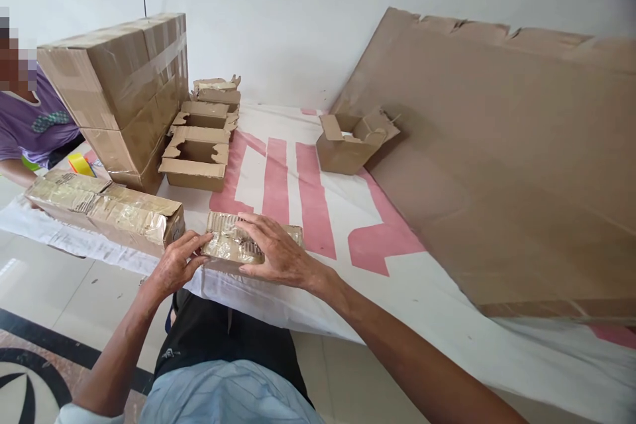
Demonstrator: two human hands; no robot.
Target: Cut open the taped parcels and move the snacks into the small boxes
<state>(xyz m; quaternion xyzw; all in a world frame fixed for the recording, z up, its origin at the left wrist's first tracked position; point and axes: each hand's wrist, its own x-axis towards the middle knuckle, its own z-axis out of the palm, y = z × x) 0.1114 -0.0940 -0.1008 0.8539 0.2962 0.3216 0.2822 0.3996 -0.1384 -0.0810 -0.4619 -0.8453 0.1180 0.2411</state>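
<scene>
A small cardboard box (226, 248) covered with clear tape lies at the table's near edge, in front of me. My right hand (275, 252) rests over its top with the fingers spread, the thumb along the near side. At the box's left end, my left hand (177, 262) has its thumb and fingertips against the corner, gripping it. Just left of that hand lies a long taped cardboard box (129, 212). Part of the small box is covered by my right hand.
Stacked taped cartons (119, 79) stand at the left, with open small boxes (196, 175) beside them. Another open box (342, 152) sits farther back. A large cardboard sheet (497, 165) leans at the right. A person in a purple shirt (44, 116) is at the far left, near a yellow tape roll (80, 164).
</scene>
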